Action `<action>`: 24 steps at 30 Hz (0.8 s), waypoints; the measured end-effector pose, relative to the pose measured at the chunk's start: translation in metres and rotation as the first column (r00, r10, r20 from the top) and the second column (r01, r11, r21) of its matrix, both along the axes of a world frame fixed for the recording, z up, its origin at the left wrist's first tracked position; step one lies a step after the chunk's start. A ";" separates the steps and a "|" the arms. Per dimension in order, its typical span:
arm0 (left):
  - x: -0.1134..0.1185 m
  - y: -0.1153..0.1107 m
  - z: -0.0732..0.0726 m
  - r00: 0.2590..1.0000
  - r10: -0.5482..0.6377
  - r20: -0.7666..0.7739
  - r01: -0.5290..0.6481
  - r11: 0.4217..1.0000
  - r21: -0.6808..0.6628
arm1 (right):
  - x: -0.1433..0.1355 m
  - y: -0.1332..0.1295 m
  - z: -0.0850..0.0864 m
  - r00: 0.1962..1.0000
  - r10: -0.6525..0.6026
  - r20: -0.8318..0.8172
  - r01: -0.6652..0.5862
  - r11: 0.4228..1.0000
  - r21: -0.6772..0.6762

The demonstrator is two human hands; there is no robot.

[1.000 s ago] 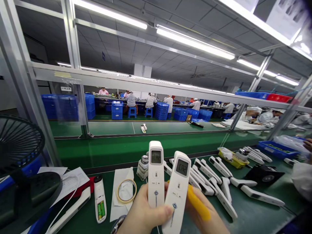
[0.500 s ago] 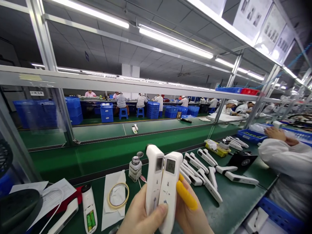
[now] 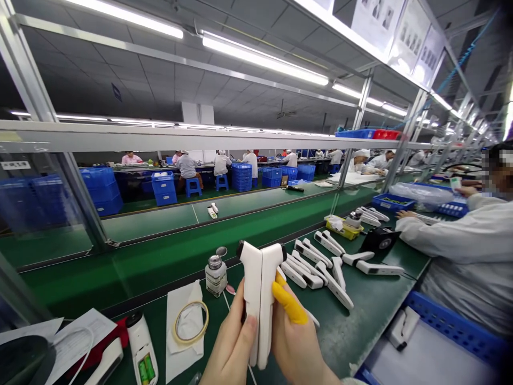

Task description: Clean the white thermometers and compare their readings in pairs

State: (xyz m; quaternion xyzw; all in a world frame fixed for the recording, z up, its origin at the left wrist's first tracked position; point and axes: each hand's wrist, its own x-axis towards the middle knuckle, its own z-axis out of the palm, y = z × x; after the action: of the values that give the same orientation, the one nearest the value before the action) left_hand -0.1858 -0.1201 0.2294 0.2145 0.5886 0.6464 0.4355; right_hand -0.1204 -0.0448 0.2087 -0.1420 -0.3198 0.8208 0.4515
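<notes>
Two white infrared thermometers stand upright side by side in front of me, pressed together along their long sides. My left hand (image 3: 229, 345) is closed around the left thermometer (image 3: 251, 278), its thumb on the casing. Around the right thermometer (image 3: 270, 278) my right hand (image 3: 295, 339) is closed, with yellow finger cots on its fingers. Dark sensor tips point outward at the tops, and the screens are out of sight. Behind them is a glass bottle (image 3: 216, 278) with a metal cap. Left of my hands, a tape roll (image 3: 175, 334) lies on white paper (image 3: 173, 299).
Several white thermometers (image 3: 334, 286) lie on the bench to the right, near a yellow tray (image 3: 344, 229). At far left is an open thermometer (image 3: 140, 342) showing green batteries. A co-worker's sleeve (image 3: 441, 230) reaches in at right, above a blue crate (image 3: 452, 321).
Both thermometers have turned so their screens no longer show and their sides face me. My view has shifted right. The co-worker's hands have moved apart, one now raised with a white thing.
</notes>
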 end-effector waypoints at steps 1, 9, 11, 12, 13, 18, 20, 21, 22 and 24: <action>-0.001 0.000 0.000 1.000 0.004 0.022 -0.004 1.000 0.011 | 0.001 0.001 0.001 1.000 0.019 -0.018 -0.019 1.000 0.002; -0.003 0.003 -0.005 0.998 0.039 0.051 -0.042 0.998 0.056 | 0.009 0.003 0.002 0.992 0.127 0.009 -0.127 0.989 0.075; -0.004 0.004 -0.006 0.998 0.030 0.047 -0.032 0.999 0.040 | 0.010 0.005 0.001 0.991 0.132 0.038 -0.134 0.989 0.069; -0.004 0.005 -0.006 0.999 0.025 0.043 -0.027 0.999 0.038 | 0.010 0.005 0.000 0.990 0.133 0.043 -0.136 0.988 0.072; -0.005 0.005 -0.007 0.999 0.019 0.038 -0.021 0.999 0.036 | 0.010 0.006 0.000 0.990 0.132 0.043 -0.135 0.988 0.076; -0.007 0.009 -0.015 1.000 -0.007 -0.003 0.008 0.998 0.054 | 0.009 0.009 -0.005 0.990 0.138 0.029 -0.140 0.986 0.089; -0.007 0.011 -0.018 0.996 0.003 -0.092 0.002 0.999 0.049 | 0.008 0.009 -0.006 0.990 0.137 0.036 -0.140 0.988 0.071; -0.007 0.012 -0.019 0.989 0.014 -0.147 -0.009 0.999 0.038 | 0.008 0.009 -0.006 0.991 0.128 0.044 -0.130 0.990 0.062; -0.008 0.013 -0.020 0.980 0.031 -0.199 -0.025 0.999 0.030 | 0.008 0.008 -0.006 0.992 0.118 0.055 -0.121 0.991 0.058; -0.008 0.014 -0.020 0.963 0.075 -0.259 -0.067 0.997 0.039 | 0.007 0.008 -0.003 0.992 0.099 0.072 -0.105 0.991 0.082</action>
State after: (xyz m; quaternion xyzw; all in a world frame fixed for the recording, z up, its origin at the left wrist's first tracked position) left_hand -0.1933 -0.1058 0.2093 0.2830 0.6381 0.6366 0.3279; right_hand -0.1136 -0.0371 0.2057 -0.1340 -0.3767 0.8230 0.4035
